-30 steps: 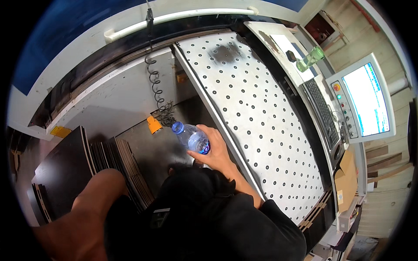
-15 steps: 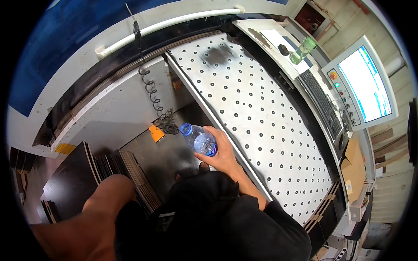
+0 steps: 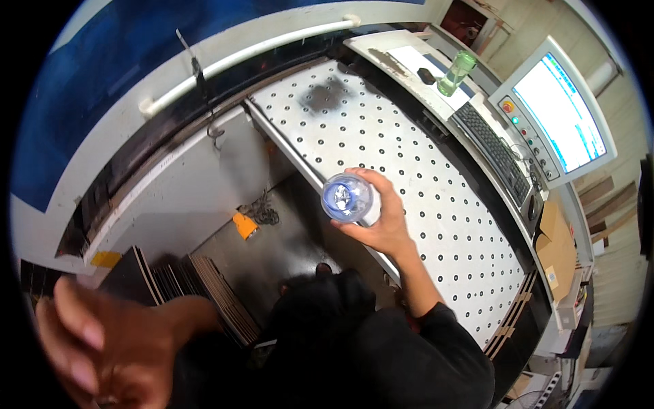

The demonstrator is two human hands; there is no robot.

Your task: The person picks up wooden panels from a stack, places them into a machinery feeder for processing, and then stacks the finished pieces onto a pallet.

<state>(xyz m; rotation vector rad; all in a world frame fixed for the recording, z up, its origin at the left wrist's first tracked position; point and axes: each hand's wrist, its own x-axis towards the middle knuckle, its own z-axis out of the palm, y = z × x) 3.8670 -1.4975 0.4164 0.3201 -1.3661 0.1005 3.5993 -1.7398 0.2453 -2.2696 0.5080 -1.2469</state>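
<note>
A: How many hands and bottles do you count?
B: Two hands, and one clear bottle (image 3: 346, 199) between the fingers of the right hand (image 3: 387, 225).

A: How firm is that grip?
B: It is wrapped round the bottle, thumb on the lower side, fingers on the upper. The bottle sits just left of the palm, end-on to the view, a blue ring showing.

A: Touching the table?
B: I can't tell. One white, dotted table (image 3: 436, 204) spreads behind and to the right of the grip; its dots are too many to count.

A: And the left hand (image 3: 119, 341)?
B: Well to the left of the grip and lower, blurred, fingers bent. I can't tell whether it holds anything.

A: What else lies to the right?
B: Up and to the right of the grip: one green container (image 3: 456, 73), one keyboard (image 3: 492, 151) and one monitor (image 3: 562, 112). Farther right, about level with the hand, one mouse (image 3: 535, 206), and a little lower, one cardboard box (image 3: 555, 255).

A: To the left?
B: One orange fitting (image 3: 245, 226) beside a tangle of dark cable (image 3: 262, 210). Lower left of the grip, one row of leaning boards (image 3: 218, 300), too tightly packed to number. Far up and left, one white rail (image 3: 252, 61).
</note>
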